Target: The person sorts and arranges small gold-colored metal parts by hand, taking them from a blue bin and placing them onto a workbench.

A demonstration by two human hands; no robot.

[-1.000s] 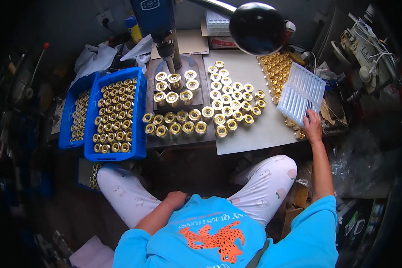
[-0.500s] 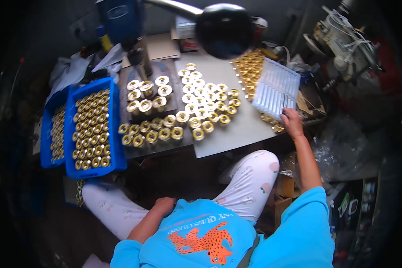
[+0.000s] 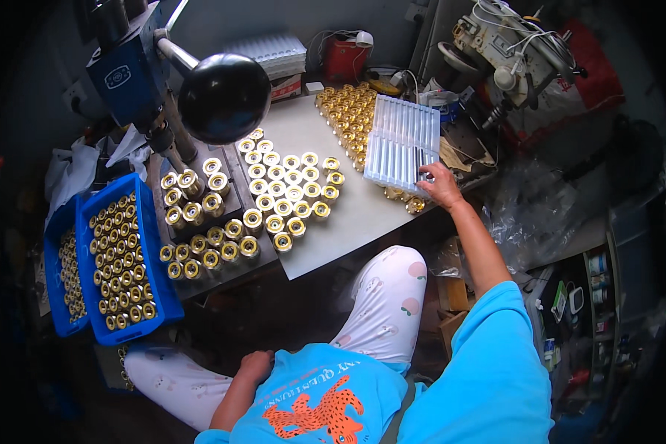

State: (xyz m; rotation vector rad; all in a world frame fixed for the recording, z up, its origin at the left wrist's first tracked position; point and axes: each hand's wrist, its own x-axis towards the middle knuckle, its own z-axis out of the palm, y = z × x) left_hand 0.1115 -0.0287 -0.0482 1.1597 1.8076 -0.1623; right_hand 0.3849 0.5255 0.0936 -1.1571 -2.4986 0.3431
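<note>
Nearest, the left hand (image 3: 257, 365) rests by the hem of a bright blue T-shirt (image 3: 311, 381), its fingers too hidden to tell open from closed. Ahead, two blue plastic bins (image 3: 169, 309) of brass-topped metal cylinders (image 3: 293, 177) stand at the worktable's left end; more cylinders stand upright, some on a pale grey sheet (image 3: 348, 214) covering part of the surface. Over its right side, the right hand's (image 3: 441, 186) bent fingers meet the near right corner of a clear ribbed plastic tray (image 3: 399, 137) – whether they grip, I cannot tell – which lies atop shiny gold-coloured pieces (image 3: 340, 111). Beyond are a blue drill press (image 3: 126, 81) and, by the grey wall (image 3: 333, 15), stacked clear trays (image 3: 270, 53).
</note>
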